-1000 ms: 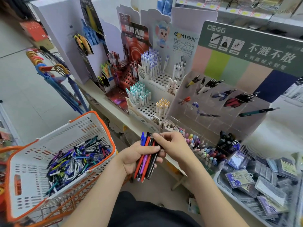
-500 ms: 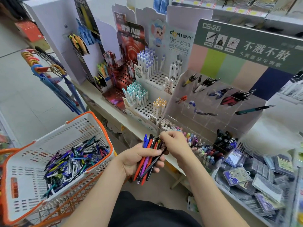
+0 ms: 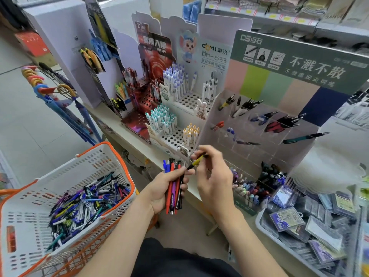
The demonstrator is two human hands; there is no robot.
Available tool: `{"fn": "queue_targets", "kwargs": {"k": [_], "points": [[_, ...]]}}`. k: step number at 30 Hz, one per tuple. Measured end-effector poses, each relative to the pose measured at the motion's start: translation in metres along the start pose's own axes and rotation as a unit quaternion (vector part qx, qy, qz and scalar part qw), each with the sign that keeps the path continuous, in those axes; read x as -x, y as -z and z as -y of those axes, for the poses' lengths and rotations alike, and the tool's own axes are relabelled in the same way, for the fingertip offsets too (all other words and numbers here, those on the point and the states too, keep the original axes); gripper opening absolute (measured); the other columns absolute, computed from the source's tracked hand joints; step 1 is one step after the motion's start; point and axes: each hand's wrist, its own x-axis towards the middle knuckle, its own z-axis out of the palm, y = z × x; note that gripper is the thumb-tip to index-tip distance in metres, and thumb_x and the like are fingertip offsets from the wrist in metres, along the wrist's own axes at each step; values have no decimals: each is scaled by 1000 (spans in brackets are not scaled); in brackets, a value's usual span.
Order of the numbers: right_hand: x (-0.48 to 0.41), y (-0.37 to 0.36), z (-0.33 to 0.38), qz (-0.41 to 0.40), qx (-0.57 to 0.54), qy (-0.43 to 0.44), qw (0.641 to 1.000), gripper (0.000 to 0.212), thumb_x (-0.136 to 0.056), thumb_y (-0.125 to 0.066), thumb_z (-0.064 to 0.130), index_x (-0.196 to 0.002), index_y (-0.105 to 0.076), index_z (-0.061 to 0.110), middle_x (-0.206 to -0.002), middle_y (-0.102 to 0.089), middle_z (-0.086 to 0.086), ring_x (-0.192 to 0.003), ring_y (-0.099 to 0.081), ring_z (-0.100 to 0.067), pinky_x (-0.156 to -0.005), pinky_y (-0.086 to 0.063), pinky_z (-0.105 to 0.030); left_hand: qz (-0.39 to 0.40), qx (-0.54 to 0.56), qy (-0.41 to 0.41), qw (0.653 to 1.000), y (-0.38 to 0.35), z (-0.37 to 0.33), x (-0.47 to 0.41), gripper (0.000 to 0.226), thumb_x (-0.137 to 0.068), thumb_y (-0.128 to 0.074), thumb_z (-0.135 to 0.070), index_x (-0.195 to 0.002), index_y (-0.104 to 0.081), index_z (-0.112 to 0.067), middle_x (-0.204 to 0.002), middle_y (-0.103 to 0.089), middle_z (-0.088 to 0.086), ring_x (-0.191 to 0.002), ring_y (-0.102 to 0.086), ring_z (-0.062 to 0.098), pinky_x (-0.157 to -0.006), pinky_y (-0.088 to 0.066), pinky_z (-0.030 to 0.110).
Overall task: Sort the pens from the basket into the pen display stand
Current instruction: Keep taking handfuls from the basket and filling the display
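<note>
The left hand grips an upright bundle of red, blue, purple and black pens near 6 o'clock. The right hand pinches a slanted yellow pen with a black end, at the bundle's 1 o'clock. The white, orange-rimmed basket at 8 o'clock holds a mixed heap. The clear stand at 2 o'clock holds a few pens.

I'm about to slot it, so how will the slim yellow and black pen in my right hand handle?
Probably stiff and light: the slim yellow and black pen looks straight, pinched only by the right hand. Its narrow barrel looks round, so it would likely roll if laid flat.
</note>
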Motion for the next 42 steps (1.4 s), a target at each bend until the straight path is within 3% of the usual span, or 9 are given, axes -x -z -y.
{"fn": "queue_targets", "kwargs": {"k": [3, 9, 14, 17, 22, 28, 33, 37, 42], "points": [[9, -1, -4, 84, 10, 32, 996, 29, -99, -63, -4, -123, -68, 9, -112, -73, 1, -88, -75, -6, -80, -62, -32, -24, 56, -12, 998, -1, -1, -2, 31, -101, -68, -38, -99, -82, -11, -87, -63, 4, -73, -62, 16, -75, -53, 34], [19, -4, -4, 178, -9, 59, 982, 25, -74, -59, -2, -91, -74, 9, -109, -80, -1, -132, -65, -9, -98, -62, -37, -59, 123, 23, 990, -3, -10, 0, 36, -99, -72, -37, -92, -77, -2, -88, -71, 13, -76, -71, 25, -82, -59, 40], [20, -5, -8, 177, 5, 58, 983, 17, -75, -65, 1, -85, -72, 12, -94, -79, 2, -115, -74, -10, -87, -63, -39, -54, 122, 46, 990, 3, -9, 1, 30, -96, -78, -28, -106, -77, 0, -95, -71, 12, -83, -72, 26, -91, -59, 40], [16, -9, -6, 148, 2, 51, 988, 20, -74, -67, -3, -86, -74, 11, -88, -73, 3, -89, -73, -15, -77, -59, -38, -45, 88, 14, 995, 0, -7, 3, 25, -102, -68, -25, -106, -81, -4, -100, -74, 13, -88, -75, 25, -82, -62, 36], [16, -12, -6, 166, 4, 47, 985, 21, -69, -65, -4, -80, -71, 12, -85, -68, 3, -83, -66, -16, -75, -56, -38, -26, 66, 39, 997, -1, -7, 9, 26, -101, -69, -28, -106, -76, -3, -91, -67, 11, -85, -68, 23, -78, -60, 32], [22, -17, -9, 168, -4, 50, 985, 19, -68, -63, -3, -74, -68, 14, -79, -64, 6, -81, -60, -18, -73, -53, -39, -10, 74, 41, 996, 4, -2, 3, 40, -91, -84, -29, -118, -71, -3, -101, -63, 15, -95, -63, 26, -92, -53, 38], [12, -13, -7, 57, -2, -74, 996, 27, -79, -62, -2, -93, -73, 19, -96, -65, 10, -96, -63, -14, -83, -52, -31, 6, -4, 33, 999, 0, -4, 8, 30, -93, -81, -24, -113, -74, -2, -94, -70, 14, -80, -71, 24, -74, -62, 36], [-2, -7, -18, 152, 34, -213, 965, 22, -99, -65, 29, -116, -75, 37, -121, -59, 16, -119, -59, -11, -105, -47, -35, 51, -55, 50, 996, -4, -4, 13, 15, -95, -75, -22, -102, -72, -9, -85, -64, 7, -67, -65, 16, -61, -57, 30], [-10, -2, -19, 175, -35, -325, 929, 10, -98, -75, 25, -93, -83, 23, -92, -79, 7, -91, -72, -3, -93, -60, -38, 85, -53, 78, 992, -4, -5, 11, 10, -99, -72, -17, -106, -67, -11, -83, -58, 4, -65, -61, 14, -60, -56, 28]]}}
